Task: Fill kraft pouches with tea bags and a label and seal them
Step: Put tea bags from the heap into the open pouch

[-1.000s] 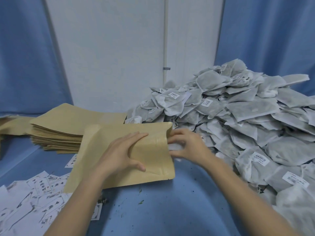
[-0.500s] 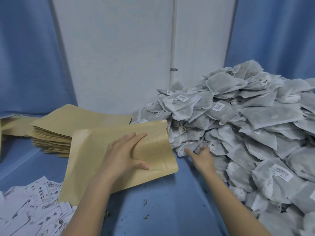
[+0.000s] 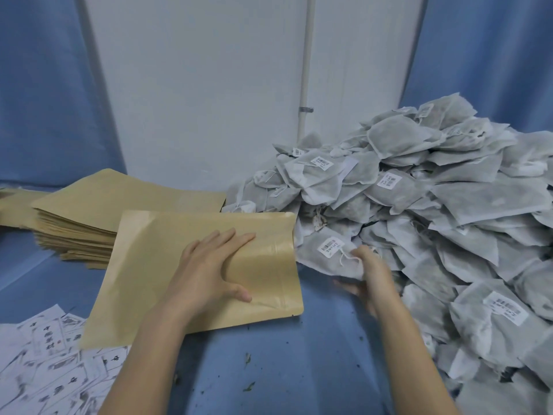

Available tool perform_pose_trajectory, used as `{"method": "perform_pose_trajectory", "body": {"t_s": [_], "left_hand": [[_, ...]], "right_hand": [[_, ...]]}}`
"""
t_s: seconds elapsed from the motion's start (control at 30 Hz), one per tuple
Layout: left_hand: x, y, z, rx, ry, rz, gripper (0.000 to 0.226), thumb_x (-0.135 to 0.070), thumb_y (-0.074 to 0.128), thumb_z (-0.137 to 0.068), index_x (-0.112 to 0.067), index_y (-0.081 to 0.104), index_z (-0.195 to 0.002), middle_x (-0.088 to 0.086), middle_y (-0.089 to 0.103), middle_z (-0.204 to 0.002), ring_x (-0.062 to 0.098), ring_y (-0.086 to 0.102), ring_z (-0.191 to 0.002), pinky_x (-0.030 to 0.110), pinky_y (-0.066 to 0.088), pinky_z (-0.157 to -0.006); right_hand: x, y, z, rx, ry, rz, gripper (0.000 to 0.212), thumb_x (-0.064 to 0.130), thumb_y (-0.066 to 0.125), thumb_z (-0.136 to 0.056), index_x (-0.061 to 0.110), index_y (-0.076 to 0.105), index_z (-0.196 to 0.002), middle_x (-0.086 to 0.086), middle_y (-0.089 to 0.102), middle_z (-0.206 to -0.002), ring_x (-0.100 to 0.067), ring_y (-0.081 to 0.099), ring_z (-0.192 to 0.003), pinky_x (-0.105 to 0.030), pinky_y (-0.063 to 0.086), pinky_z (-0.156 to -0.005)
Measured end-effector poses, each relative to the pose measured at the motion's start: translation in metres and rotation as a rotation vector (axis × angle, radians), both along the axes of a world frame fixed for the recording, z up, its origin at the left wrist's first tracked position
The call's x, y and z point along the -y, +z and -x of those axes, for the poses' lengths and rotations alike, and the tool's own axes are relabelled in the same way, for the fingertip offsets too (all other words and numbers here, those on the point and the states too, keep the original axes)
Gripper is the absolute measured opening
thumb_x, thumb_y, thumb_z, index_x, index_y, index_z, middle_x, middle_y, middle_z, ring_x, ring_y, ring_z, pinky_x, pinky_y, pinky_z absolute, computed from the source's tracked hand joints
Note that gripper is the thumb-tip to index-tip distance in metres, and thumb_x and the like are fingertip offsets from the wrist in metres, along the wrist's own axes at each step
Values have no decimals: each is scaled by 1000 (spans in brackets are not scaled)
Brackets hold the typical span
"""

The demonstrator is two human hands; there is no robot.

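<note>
The left hand (image 3: 209, 271) lies with fingers straight and spread on top of a kraft pouch (image 3: 167, 274), thumb hooked at its near edge, holding it flat on the blue table (image 3: 299, 369). The right hand (image 3: 366, 275) curls its fingers round a tea bag (image 3: 326, 256) (white label facing up) at the foot of the tea bag heap (image 3: 449, 220). Behind the pouch sits a pouch stack (image 3: 98, 211), with paper labels (image 3: 45, 369) scattered at the near left

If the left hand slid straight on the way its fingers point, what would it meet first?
The left hand lies flat on the kraft pouch, fingers pointing up-right. Straight on it would cross the pouch's open edge and likely meet the tea bag pile; depth is unclear.
</note>
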State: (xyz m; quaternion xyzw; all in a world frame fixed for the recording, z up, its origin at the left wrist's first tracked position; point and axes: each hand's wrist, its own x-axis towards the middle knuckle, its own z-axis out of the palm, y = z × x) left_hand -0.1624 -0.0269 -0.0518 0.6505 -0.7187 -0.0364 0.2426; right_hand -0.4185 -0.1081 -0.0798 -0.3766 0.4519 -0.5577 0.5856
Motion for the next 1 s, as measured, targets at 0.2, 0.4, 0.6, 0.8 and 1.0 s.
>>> {"method": "perform_pose_trajectory", "body": {"t_s": [0.2,0.4,0.6,0.8,1.0], "left_hand": [[-6,7,2,-85,-75,5,100,-40,88,-50,-64,25,-124,-15,26,-153,6,16,-142,25,8,-113],[-13,19,15,-184,-223,5,96,-40,89,-48,-69,34,-122,-27,30,-147,-4,19,-138,22,14,-113],[-12,21,17,-86,-176,26,92,-45,84,-55,-66,27,-124,-18,27,-152,3,16,-141,17,9,-109],[-10,21,11,-144,23,183,95,-46,83,-57,-52,31,-137,-9,25,-155,11,17,-144,31,10,-115],[-8,18,7,-126,128,229,98,-51,80,-61,-49,25,-142,-7,22,-156,13,13,-145,38,9,-115]], "right_hand": [[-20,32,19,-231,468,180,21,32,72,-69,15,74,-82,-10,70,-84,-21,64,-71,-29,50,-59],[-36,39,-38,-660,633,296,19,5,54,-87,11,65,-101,8,63,-77,-2,58,-63,-16,46,-52],[-35,42,-53,-491,591,341,19,15,61,-76,29,58,-88,21,66,-70,14,58,-58,-7,43,-51],[7,41,-40,-379,-86,434,25,33,56,-89,38,56,-113,7,65,-86,-12,64,-80,-32,52,-78],[38,71,-56,-181,148,182,31,45,47,-92,25,62,-108,5,61,-93,-10,55,-85,-26,47,-72]]}}
